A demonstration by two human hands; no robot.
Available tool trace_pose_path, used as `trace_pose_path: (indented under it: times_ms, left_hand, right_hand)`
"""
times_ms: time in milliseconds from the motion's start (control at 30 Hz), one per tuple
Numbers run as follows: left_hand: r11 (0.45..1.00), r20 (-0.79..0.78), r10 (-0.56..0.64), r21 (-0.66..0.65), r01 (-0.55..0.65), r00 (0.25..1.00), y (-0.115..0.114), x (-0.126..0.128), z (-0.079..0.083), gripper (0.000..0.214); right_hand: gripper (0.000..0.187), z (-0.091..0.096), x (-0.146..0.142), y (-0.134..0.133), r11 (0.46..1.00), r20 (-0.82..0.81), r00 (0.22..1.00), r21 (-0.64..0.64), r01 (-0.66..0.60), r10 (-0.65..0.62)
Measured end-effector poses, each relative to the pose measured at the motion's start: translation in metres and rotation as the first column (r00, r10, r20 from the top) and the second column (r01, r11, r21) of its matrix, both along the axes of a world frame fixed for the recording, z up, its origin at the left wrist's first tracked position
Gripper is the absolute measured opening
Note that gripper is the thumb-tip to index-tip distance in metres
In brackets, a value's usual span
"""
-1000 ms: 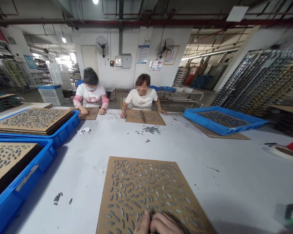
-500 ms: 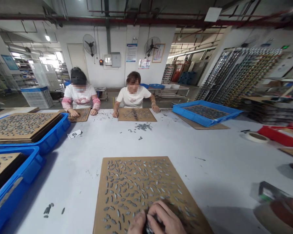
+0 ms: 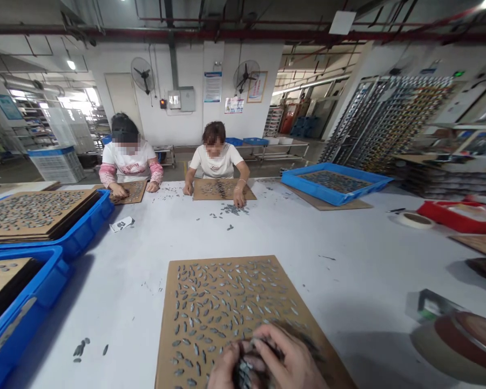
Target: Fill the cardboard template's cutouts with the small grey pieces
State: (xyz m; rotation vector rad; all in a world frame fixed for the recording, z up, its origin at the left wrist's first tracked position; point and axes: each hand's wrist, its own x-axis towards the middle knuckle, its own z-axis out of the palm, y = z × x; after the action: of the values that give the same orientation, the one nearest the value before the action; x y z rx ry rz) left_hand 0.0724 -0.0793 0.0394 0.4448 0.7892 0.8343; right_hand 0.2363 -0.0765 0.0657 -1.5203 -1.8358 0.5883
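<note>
A brown cardboard sheet (image 3: 230, 281) lies on the white table in front of me, covered with several small grey leaf-shaped pieces (image 3: 227, 302). Both my hands meet over its near edge. My left hand (image 3: 222, 370) is curled, its fingers closed around a bunch of the grey pieces (image 3: 243, 373). My right hand (image 3: 285, 359) is cupped against them from the right, fingers bent over the same bunch. The lower parts of both hands are cut off by the frame edge.
Blue trays with filled cardboard sheets stand at the left (image 3: 76, 232) and the far right (image 3: 336, 186). Two people sit across the table at their own sheets (image 3: 221, 189). A tape roll (image 3: 415, 220), a red tray (image 3: 461, 216) and a round brown object (image 3: 465, 346) lie to the right.
My hands have risen further into view over the sheet's near edge, now gathering a bunch of grey pieces. The view has swung rightwards. The person opposite has reached a hand to loose pieces.
</note>
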Motion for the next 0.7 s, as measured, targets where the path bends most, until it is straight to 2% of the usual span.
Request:
trace_pose_path:
  times_ms: [133,300,467,567,700]
  left_hand:
    - [0.992,0.065,0.063,-0.115,-0.056,0.996,-0.009,0.003,0.004,0.058]
    - [0.992,-0.016,-0.048,-0.12,0.046,0.999,-0.022,0.004,0.021,0.058]
    - [0.993,-0.031,-0.088,-0.087,0.085,0.996,-0.025,0.004,0.019,0.064]
    - [0.993,-0.025,-0.099,-0.071,0.097,0.995,-0.024,0.004,0.015,0.06]
    - [0.992,-0.025,-0.081,-0.097,0.078,0.996,-0.021,0.003,0.017,0.061]
  right_hand:
    - [0.024,0.009,0.009,0.005,0.996,0.0,0.997,0.052,0.073,-0.073]
    - [0.02,0.016,0.023,0.006,0.988,0.047,0.989,0.062,0.139,-0.142]
    - [0.018,0.012,0.037,0.009,0.984,0.077,0.984,0.089,0.157,-0.163]
    - [0.018,0.008,0.037,0.021,0.985,0.099,0.985,0.115,0.128,-0.14]
    - [0.02,-0.001,0.026,0.054,0.993,0.105,0.99,0.071,0.09,-0.098]
